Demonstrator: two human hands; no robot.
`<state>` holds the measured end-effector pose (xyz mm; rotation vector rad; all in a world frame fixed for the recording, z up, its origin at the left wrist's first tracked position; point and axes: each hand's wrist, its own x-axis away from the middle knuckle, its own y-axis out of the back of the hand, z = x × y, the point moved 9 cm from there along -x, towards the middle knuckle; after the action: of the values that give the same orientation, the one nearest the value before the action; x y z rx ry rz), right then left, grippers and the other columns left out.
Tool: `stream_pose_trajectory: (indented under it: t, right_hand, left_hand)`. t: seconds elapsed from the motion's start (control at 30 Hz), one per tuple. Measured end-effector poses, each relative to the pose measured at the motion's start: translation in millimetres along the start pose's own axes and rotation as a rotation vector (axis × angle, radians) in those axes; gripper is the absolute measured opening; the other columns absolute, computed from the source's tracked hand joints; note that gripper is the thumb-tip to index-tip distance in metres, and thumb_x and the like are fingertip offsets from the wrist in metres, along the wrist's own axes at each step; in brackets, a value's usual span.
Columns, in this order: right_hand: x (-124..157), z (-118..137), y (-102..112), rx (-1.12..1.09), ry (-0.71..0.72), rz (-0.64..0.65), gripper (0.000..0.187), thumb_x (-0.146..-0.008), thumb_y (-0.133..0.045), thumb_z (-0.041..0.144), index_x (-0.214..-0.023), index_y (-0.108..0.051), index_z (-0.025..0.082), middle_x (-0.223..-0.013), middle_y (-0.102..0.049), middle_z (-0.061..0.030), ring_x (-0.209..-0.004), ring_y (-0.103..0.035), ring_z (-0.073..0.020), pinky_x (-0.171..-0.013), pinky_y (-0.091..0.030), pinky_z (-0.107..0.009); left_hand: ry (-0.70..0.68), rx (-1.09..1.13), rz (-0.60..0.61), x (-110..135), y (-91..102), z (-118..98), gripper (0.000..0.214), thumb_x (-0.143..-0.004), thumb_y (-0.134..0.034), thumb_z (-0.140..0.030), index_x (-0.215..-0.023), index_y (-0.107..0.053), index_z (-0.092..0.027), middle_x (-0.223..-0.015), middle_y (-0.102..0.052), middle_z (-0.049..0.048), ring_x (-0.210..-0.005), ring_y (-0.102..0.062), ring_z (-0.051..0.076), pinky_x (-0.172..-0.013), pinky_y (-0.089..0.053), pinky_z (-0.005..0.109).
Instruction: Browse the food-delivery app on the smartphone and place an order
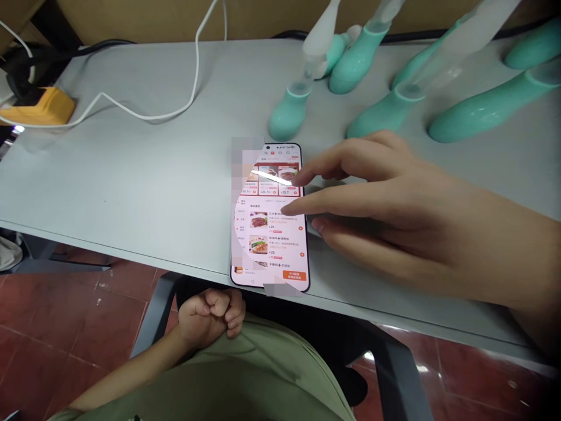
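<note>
A smartphone (276,234) lies face up at the front edge of the grey table, its lit screen showing a list of dishes with pictures and prices. Part of the screen is blurred out. My right hand (394,210) reaches in from the right over the phone with fingers stretched out. One fingertip is at the middle of the screen and another is by its upper right; whether they touch the glass I cannot tell. My left hand (213,316) rests in my lap below the table edge, fingers curled into a fist, with nothing seen in it.
Several turquoise bulbs with clear nozzles (288,114) stand or lean behind the phone and to the right. A white cable (146,118) runs across the grey table (131,193) to a yellow power block (44,106) at the left. Grey chair armrests (394,362) flank my lap.
</note>
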<state>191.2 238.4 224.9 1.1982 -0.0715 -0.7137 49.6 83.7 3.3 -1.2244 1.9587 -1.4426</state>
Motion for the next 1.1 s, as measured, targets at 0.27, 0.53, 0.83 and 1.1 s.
stream_pose_trajectory:
  t: [0.27, 0.53, 0.83, 1.1]
  right_hand:
    - [-0.1, 0.0, 0.8, 0.060, 0.025, 0.019, 0.030, -0.100, -0.057, 0.024, -0.126, -0.072, 0.025, -0.126, -0.067, -0.0130, -0.107, -0.062, -0.0314, -0.092, -0.053, -0.058]
    - [-0.8, 0.8, -1.3, -0.005, 0.003, 0.029, 0.028, -0.099, -0.055, 0.025, -0.116, -0.074, 0.036, -0.125, -0.066, -0.0070, -0.107, -0.062, -0.0290, -0.087, -0.057, -0.054]
    - [-2.2, -2.5, -1.4, 0.005, -0.020, 0.024, 0.029, -0.098, -0.057, 0.026, -0.120, -0.075, 0.033, -0.123, -0.069, -0.0081, -0.104, -0.063, -0.0304, -0.087, -0.056, -0.056]
    - [-0.3, -0.4, 0.2, -0.018, -0.009, -0.002, 0.030, -0.097, -0.056, 0.025, -0.119, -0.074, 0.034, -0.122, -0.068, -0.0067, -0.103, -0.063, -0.0289, -0.089, -0.055, -0.053]
  left_hand:
    - [0.010, -0.015, -0.007, 0.2, 0.4, 2.1, 0.029, -0.066, -0.055, -0.030, -0.061, -0.028, -0.021, -0.073, -0.041, 0.0046, -0.064, -0.045, 0.018, -0.059, -0.034, 0.032]
    - [-0.001, -0.017, -0.013, -0.6, 1.4, 0.9, 0.030, -0.068, -0.056, -0.031, -0.061, -0.028, -0.021, -0.073, -0.041, 0.0043, -0.065, -0.046, 0.018, -0.060, -0.033, 0.032]
    - [0.010, -0.016, -0.030, -0.2, 2.4, 1.9, 0.030, -0.068, -0.058, -0.031, -0.063, -0.031, -0.021, -0.072, -0.040, 0.0032, -0.066, -0.046, 0.019, -0.062, -0.033, 0.032]
    - [-0.020, -0.022, -0.014, -0.2, 0.5, -0.1, 0.028, -0.068, -0.058, -0.029, -0.063, -0.032, -0.020, -0.073, -0.041, 0.0039, -0.068, -0.047, 0.019, -0.063, -0.033, 0.032]
